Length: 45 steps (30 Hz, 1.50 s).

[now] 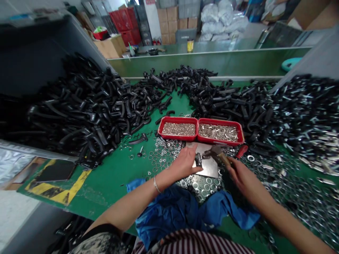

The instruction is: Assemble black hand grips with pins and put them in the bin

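Observation:
My left hand [185, 162] pinches a small dark metal part [198, 160] and holds it down on a flat steel plate [209, 168] on the green table. My right hand [242, 176] grips the wooden handle of a hammer [215, 152], whose head hovers just right of the part. Loose silver washers [164, 153] lie scattered all round the plate. Two red trays stand just beyond it, the left tray [178, 129] with small silver pieces and the right tray [220, 132] with silver pins.
Large heaps of black plastic handles [87, 106] cover the left and back of the table. A heap of black and silver parts [307, 116] fills the right. Blue cloth [180, 211] lies at the near edge. A green conveyor wall [212, 61] runs behind.

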Each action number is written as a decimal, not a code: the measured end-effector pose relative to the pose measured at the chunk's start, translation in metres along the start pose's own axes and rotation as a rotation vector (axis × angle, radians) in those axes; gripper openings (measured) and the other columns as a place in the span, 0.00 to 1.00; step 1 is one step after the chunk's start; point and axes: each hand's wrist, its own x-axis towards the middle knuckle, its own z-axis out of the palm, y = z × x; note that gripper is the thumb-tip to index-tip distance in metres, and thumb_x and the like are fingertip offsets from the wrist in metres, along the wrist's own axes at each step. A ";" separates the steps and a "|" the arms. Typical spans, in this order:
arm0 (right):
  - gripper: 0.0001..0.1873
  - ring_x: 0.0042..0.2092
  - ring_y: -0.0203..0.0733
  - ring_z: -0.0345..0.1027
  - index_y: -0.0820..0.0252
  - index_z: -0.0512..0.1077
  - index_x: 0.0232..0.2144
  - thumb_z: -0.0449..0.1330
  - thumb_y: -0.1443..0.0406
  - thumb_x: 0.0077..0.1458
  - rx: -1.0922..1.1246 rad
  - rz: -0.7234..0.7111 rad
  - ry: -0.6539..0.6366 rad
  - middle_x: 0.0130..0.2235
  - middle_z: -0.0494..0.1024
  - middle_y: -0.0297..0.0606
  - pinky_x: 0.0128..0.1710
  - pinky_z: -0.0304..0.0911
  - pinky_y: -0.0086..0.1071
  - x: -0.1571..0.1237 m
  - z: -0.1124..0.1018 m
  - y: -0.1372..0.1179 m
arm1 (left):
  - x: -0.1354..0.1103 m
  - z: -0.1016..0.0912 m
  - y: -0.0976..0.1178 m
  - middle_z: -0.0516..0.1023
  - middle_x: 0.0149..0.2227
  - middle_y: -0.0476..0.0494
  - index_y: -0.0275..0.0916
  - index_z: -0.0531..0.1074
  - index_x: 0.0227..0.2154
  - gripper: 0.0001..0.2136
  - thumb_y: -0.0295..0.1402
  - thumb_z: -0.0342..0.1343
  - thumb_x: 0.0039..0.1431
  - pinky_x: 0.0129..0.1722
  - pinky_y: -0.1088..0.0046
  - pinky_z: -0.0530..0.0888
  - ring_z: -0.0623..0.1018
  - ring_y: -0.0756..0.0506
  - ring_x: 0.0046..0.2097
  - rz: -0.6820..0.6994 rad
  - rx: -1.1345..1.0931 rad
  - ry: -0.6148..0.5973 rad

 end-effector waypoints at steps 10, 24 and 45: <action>0.15 0.46 0.46 0.74 0.52 0.73 0.46 0.54 0.54 0.64 0.295 -0.154 -0.235 0.45 0.79 0.39 0.47 0.70 0.39 0.016 0.008 -0.034 | -0.061 -0.016 0.034 0.68 0.57 0.30 0.36 0.51 0.65 0.42 0.53 0.61 0.55 0.59 0.51 0.69 0.69 0.34 0.58 0.130 -0.156 0.141; 0.13 0.50 0.52 0.74 0.49 0.71 0.49 0.55 0.58 0.63 0.206 -0.107 0.045 0.48 0.78 0.41 0.51 0.70 0.44 0.003 0.009 -0.029 | 0.093 -0.126 -0.192 0.76 0.40 0.36 0.33 0.74 0.34 0.04 0.25 0.57 0.56 0.52 0.67 0.69 0.73 0.42 0.47 -0.483 0.092 0.195; 0.21 0.36 0.41 0.74 0.60 0.75 0.37 0.62 0.48 0.56 1.439 0.435 -0.336 0.36 0.79 0.41 0.39 0.68 0.34 0.020 0.015 -0.087 | -0.051 -0.053 -0.023 0.78 0.34 0.48 0.42 0.67 0.45 0.20 0.51 0.57 0.59 0.30 0.73 0.71 0.75 0.49 0.30 -0.504 -1.129 0.324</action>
